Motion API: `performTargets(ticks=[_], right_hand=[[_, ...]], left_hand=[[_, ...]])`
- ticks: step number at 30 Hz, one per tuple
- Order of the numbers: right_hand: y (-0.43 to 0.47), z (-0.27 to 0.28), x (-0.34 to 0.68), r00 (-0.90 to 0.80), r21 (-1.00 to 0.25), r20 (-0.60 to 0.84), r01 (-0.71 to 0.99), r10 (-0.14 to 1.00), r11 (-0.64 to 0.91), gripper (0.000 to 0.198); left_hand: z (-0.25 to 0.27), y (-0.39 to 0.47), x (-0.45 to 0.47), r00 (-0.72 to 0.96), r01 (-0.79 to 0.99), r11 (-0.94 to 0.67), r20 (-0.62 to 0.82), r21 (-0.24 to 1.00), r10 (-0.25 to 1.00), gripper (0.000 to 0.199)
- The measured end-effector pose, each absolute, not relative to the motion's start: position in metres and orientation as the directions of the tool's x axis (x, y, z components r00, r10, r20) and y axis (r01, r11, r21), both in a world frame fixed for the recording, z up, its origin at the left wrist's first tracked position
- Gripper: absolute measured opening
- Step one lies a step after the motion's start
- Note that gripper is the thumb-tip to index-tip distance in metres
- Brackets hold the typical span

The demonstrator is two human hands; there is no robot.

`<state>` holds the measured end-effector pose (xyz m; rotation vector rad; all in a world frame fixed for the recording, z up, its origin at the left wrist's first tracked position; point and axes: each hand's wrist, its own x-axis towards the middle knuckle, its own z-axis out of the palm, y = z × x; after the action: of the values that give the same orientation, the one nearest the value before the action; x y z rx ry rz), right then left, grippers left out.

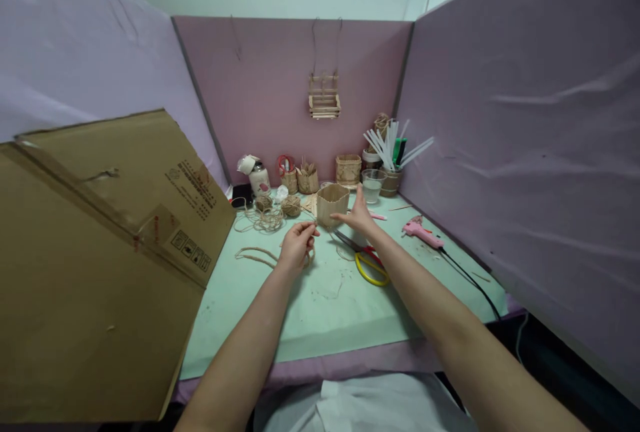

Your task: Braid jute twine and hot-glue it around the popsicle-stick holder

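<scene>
A small cup made of wooden sticks [332, 207] stands upright near the middle of the table. My right hand [359, 217] is beside it, thumb and fingers spread, the thumb tip at the cup's right side; whether it touches cannot be made out. My left hand [299, 244] is closed in a pinch just in front and left of the cup, on a strand of twine. A loop of that twine [256, 253] trails left over the table and shows again right of the hand. Scissors with yellow and red handles [371, 267] lie under my right forearm.
A pink glue gun [423, 232] with a black cord lies at right. Twine balls [291, 206], a white jar [259, 180], stick holders [307, 180] and a clear cup [371, 189] line the back. A large cardboard sheet [100, 272] leans at left.
</scene>
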<state>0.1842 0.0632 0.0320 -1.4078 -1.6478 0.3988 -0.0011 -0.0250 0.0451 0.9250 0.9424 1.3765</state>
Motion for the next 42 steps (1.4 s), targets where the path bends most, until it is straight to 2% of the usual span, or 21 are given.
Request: performTargets(ticks=[3,8,10,16,20,22,24,28,32,35,39,42], right_hand=[[0.088,0.024,0.162,0.073,-0.776,0.396,0.559,0.915,0.292,0.134],[0.09,0.02,0.149,0.182,-0.798,0.445,0.525,0.877,0.296,0.121],[0.086,0.024,0.151,0.212,-0.796,0.47,0.522,0.857,0.308,0.119],[0.058,0.043,0.166,0.203,-0.779,0.531,0.499,0.823,0.38,0.122],[0.016,0.044,0.167,0.113,-0.809,0.482,0.438,0.869,0.392,0.125],[-0.007,0.04,0.161,0.062,-0.825,0.436,0.427,0.898,0.37,0.127],[-0.026,0.035,0.151,0.038,-0.837,0.384,0.435,0.922,0.331,0.129],[-0.045,0.026,0.126,0.081,-0.817,0.371,0.501,0.925,0.284,0.13],[-0.048,0.022,0.109,0.158,-0.783,0.361,0.586,0.919,0.207,0.133],[-0.049,0.018,0.107,0.134,-0.759,0.394,0.605,0.909,0.24,0.136],[-0.05,0.009,0.119,0.075,-0.764,0.428,0.562,0.9,0.316,0.136],[-0.046,0.003,0.137,0.011,-0.842,0.381,0.417,0.925,0.342,0.13]], left_hand=[[0.043,-0.026,-0.001,0.039,-0.348,0.08,-0.071,0.934,0.997,0.023],[0.034,-0.028,0.0,0.176,-0.161,0.352,-0.324,0.922,0.93,0.019],[0.029,-0.027,-0.001,0.176,-0.097,0.387,-0.367,0.917,0.913,0.02],[0.02,-0.008,-0.013,-0.077,-0.131,0.23,-0.241,0.964,0.967,0.021],[0.028,0.006,-0.025,-0.297,-0.207,0.048,-0.11,0.977,0.949,0.021],[0.036,0.007,-0.031,-0.355,-0.249,-0.027,-0.066,0.968,0.932,0.022],[0.046,0.001,-0.037,-0.365,-0.286,-0.071,-0.04,0.956,0.93,0.024],[0.06,-0.015,-0.044,-0.294,-0.349,-0.123,0.016,0.929,0.956,0.029],[0.063,-0.024,-0.041,-0.231,-0.279,-0.136,0.071,0.951,0.97,0.029],[0.061,-0.025,-0.037,-0.16,-0.22,-0.146,0.112,0.965,0.981,0.028],[0.06,-0.023,-0.037,-0.201,-0.216,-0.155,0.111,0.964,0.973,0.026],[0.062,-0.021,-0.04,-0.289,-0.238,-0.157,0.084,0.958,0.953,0.024]])
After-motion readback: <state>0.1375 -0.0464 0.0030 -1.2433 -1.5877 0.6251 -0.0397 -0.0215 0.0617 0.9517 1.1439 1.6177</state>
